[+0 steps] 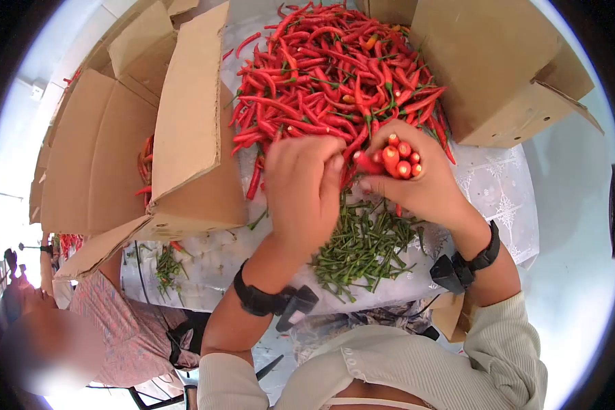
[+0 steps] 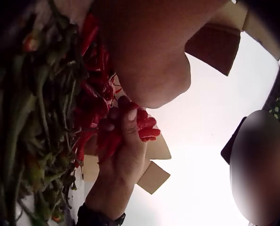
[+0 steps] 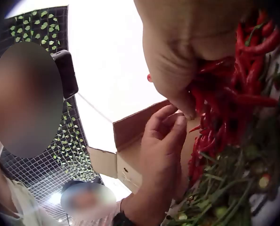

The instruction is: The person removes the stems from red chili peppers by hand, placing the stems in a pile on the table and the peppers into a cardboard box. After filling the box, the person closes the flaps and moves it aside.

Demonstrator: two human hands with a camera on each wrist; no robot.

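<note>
My right hand [image 1: 424,174] grips a bunch of red chillies [image 1: 391,160], their pale cut ends facing me. One chilli [image 1: 366,162] sticks out of the bunch toward the left hand. The left hand [image 1: 301,191] is close by on the left, fingers curled and thumb tip near the forefinger. Nothing shows between them, even in the right wrist view, where the left hand [image 3: 161,146] faces the bunch. Beyond both hands lies a big heap of red chillies [image 1: 321,75], many with green stems. Below them is a pile of plucked green stems [image 1: 369,249].
An open cardboard box [image 1: 191,123] with some chillies inside stands at the left. Another box [image 1: 488,68] stands at the back right. A patterned white cloth [image 1: 502,181] covers the table. A small stem cluster [image 1: 169,270] lies left, near another person [image 1: 123,321].
</note>
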